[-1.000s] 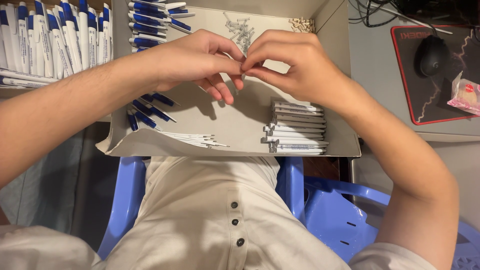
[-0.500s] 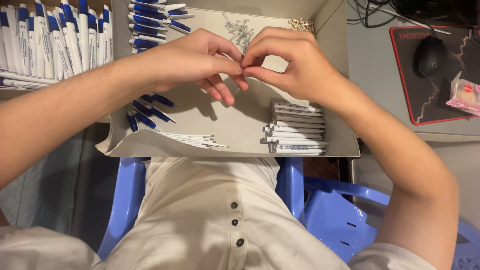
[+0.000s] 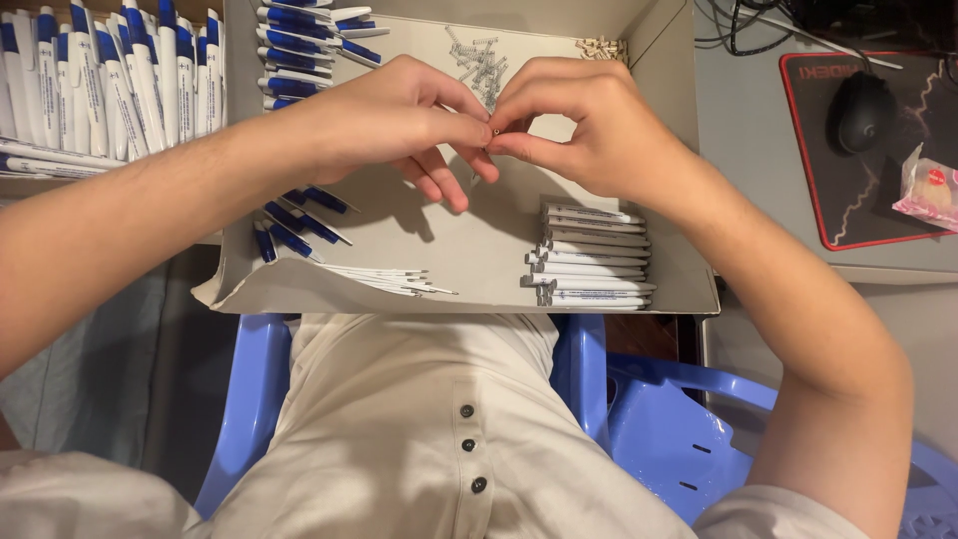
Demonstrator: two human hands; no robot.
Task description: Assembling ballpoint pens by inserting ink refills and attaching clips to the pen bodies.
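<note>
My left hand point(image 3: 394, 125) and my right hand point(image 3: 574, 125) meet fingertip to fingertip above a shallow cardboard box point(image 3: 689, 294). Both pinch one tiny pen part point(image 3: 489, 135) between thumbs and forefingers; its shape is too small to tell. Behind the hands lies a little heap of metal springs point(image 3: 474, 60). Under my left hand lie several blue pen pieces point(image 3: 294, 225). Thin white refills point(image 3: 389, 279) rest near the box's front edge. A stack of white pen barrels point(image 3: 589, 255) lies below my right wrist.
Many white-and-blue pens point(image 3: 110, 85) stand packed in a tray at the far left, and more point(image 3: 299, 40) lie in the box's back left corner. A black mouse point(image 3: 863, 110) on a red-edged mat point(image 3: 828, 215) sits at the right, beside a pink wrapped packet point(image 3: 928, 190). Blue plastic chair point(image 3: 659, 429) below.
Both hands stay pinched together over the box; they have barely shifted, with only slight finger movement.
</note>
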